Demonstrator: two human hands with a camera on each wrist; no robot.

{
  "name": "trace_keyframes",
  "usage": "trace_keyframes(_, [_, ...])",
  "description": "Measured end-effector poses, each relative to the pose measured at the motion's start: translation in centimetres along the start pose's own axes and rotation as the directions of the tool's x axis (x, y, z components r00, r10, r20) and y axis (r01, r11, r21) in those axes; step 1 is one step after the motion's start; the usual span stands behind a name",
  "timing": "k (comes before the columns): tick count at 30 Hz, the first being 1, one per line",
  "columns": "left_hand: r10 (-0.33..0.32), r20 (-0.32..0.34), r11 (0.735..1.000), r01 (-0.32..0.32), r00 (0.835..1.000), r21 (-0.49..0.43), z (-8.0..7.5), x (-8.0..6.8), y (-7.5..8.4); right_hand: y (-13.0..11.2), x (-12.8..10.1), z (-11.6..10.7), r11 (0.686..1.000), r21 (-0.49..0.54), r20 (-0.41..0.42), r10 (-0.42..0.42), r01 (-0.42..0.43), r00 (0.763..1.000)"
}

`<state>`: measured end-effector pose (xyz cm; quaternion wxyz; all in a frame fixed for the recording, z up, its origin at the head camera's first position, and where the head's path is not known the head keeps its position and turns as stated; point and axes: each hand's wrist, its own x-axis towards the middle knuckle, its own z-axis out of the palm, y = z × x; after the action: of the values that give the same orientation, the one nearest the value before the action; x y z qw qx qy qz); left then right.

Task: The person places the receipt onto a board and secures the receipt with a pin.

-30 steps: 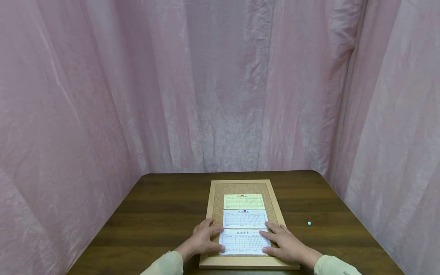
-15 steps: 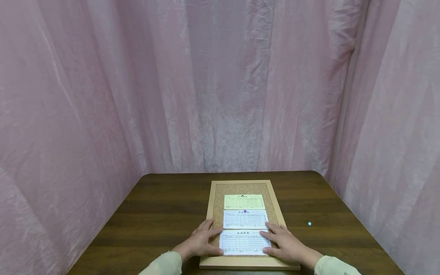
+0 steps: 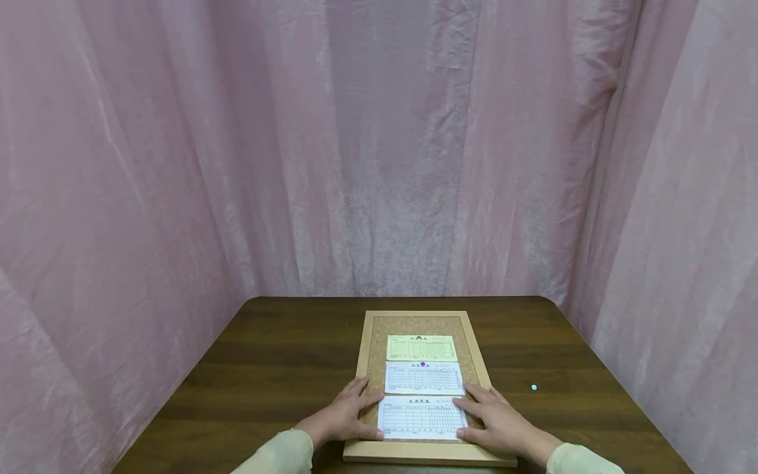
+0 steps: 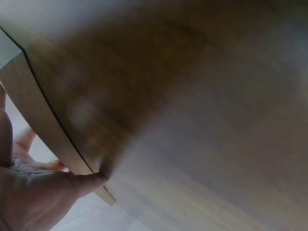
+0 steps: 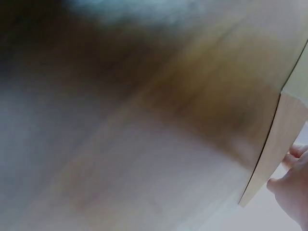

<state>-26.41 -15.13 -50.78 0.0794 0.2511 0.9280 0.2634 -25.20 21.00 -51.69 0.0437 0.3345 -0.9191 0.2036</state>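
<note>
Three printed slips lie in a column on a framed cork board. Farthest is a pale green slip with a small dark pin at its top. Below it is a white slip with a purple pushpin in its upper edge. Nearest me lies another white slip. My left hand rests over the board's left side, fingers spread, fingertips at the near slip's left edge. My right hand lies over the right side, fingertips on that slip's right edge. Both wrist views show the hands by the wooden frame.
A small light blue pushpin lies on the dark wooden table, right of the board. Pink curtains hang behind the table and on both sides.
The fingertips of my right hand have shifted slightly to the right along the near slip's edge. My left hand, the slips and the pins stay nearly as they were.
</note>
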Motion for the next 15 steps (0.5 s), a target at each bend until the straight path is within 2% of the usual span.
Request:
trace_keyframes(9, [0.011,0.007,1.0,-0.01,1.0,-0.024,-0.13,0.1,-0.11,0.79,-0.47,-0.45,1.0,-0.025,-0.026,-0.015,0.014,1.0])
trace_keyframes(15, [0.027,0.023,0.999,-0.026,0.999,-0.042,-0.27,-0.15,0.04,0.87,-0.96,-0.72,0.999,-0.034,-0.007,-0.003,0.002,1.0])
